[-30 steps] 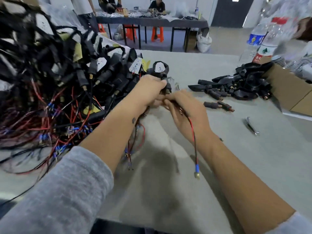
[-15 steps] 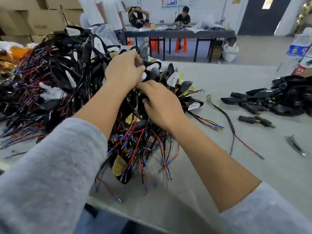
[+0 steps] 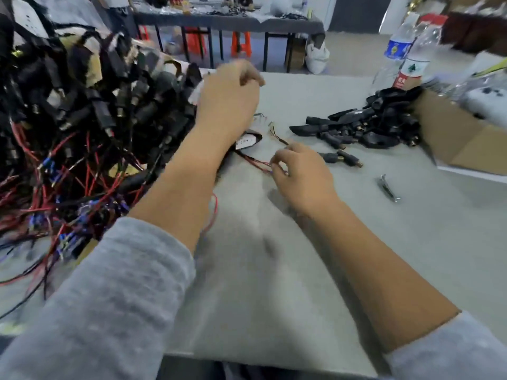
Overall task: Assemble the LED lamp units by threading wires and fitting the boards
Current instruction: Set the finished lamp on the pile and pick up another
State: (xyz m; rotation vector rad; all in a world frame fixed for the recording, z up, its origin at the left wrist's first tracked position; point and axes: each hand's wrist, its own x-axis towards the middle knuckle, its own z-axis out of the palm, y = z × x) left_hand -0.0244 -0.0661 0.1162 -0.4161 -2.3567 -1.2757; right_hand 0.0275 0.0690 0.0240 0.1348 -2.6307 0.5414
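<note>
Black LED lamp unit with a white board face (image 3: pixel 247 140) lies on the grey table (image 3: pixel 301 270), just beside the left wrist.
Left hand (image 3: pixel 229 98) hovers blurred, fingers loosely curled, holding nothing visible; right hand (image 3: pixel 300 172) pinches thin red and black wires (image 3: pixel 256 161); tangled heap of black wired units (image 3: pixel 82 127) lies left.

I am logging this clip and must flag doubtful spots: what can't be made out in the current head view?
- Left hand: motion-blurred; whether its curled fingers hold anything cannot be told.
- Right hand: fingers curl near the red wires, but the contact is hidden by the hand itself.
- Lamp unit: mostly covered by the left forearm.
- Bottle labels: blurred, unreadable.
- Cardboard box: cut off by the right edge.
</note>
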